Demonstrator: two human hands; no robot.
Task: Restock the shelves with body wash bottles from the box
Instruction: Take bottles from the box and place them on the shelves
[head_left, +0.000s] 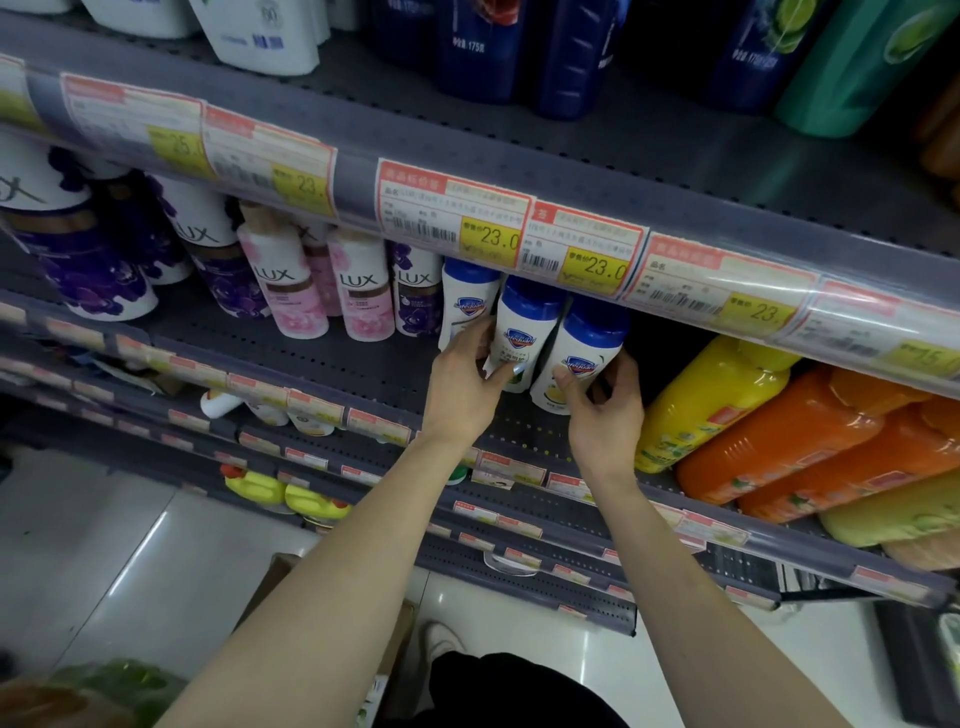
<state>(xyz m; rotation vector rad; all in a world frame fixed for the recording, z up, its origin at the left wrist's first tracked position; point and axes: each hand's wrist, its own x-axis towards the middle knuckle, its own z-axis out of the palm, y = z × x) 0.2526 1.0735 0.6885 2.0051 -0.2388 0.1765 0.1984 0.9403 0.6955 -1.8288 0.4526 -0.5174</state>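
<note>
On the middle shelf (363, 358), under the price strip (509, 228), three white bottles with blue caps stand in a row. Left hand (462, 387) wraps the middle bottle (519, 338): thumb across its front, fingers (467, 338) curled behind its left side, closed on it. Right hand (605, 410) grips the right bottle (582, 353): thumb on the label, fingers (626, 371) round its right side, closed on it. Third bottle (465, 301) sits just beyond the left fingers, free of any hand. Both held bottles lean slightly; whether their bases rest on the shelf cannot be told.

Judged progress: mid-task, two bottles being seated or squared up, one placed. Shelf in front of the fingers is bare, so room remains. Left of the left hand, Lux bottles (358, 291); right of the right hand, a yellow jug (711, 400) and orange jugs (810, 441). Box (270, 577) on the floor below the forearms, contents hidden.
</note>
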